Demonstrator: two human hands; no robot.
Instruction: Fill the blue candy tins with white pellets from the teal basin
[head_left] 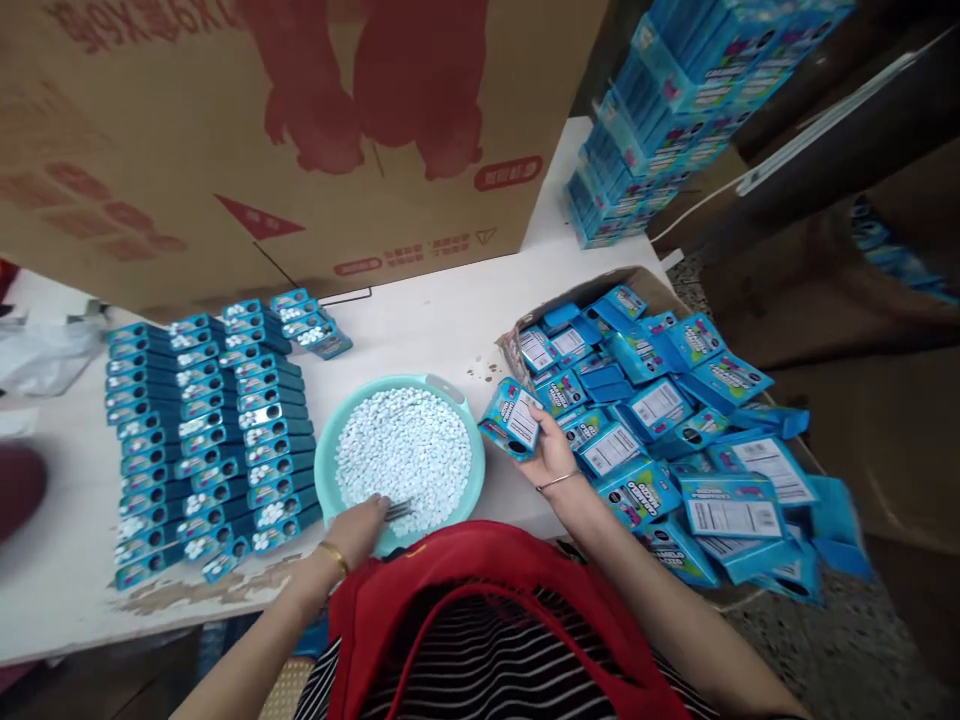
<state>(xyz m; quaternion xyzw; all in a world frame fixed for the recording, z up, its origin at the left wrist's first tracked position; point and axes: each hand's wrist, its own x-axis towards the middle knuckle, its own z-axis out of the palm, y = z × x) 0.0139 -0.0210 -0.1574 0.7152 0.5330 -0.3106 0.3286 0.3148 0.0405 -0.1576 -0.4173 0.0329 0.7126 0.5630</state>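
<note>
My right hand (553, 450) is closed round a small blue printed carton (513, 420), held between the basin and the pile of cartons. My left hand (366, 525) is at the near rim of a mint-green plastic basin (323, 470). Its fingers are closed on a slim grey metal utensil (399, 509), which looks pronged and touches the candies; its exact kind is unclear. Small, pale, rounded candies (405, 445) fill much of the basin. To the left, several rows of blue cartons (277, 450) stand on the table, many with white candies at their tops.
A cardboard box (517, 350) on the right overflows with loose blue cartons (660, 400). Behind the basin stands a large printed carton (300, 220). Wrapped stacks of blue packs (637, 150) rise at the back right. A plastic bag (45, 355) lies at the table's left.
</note>
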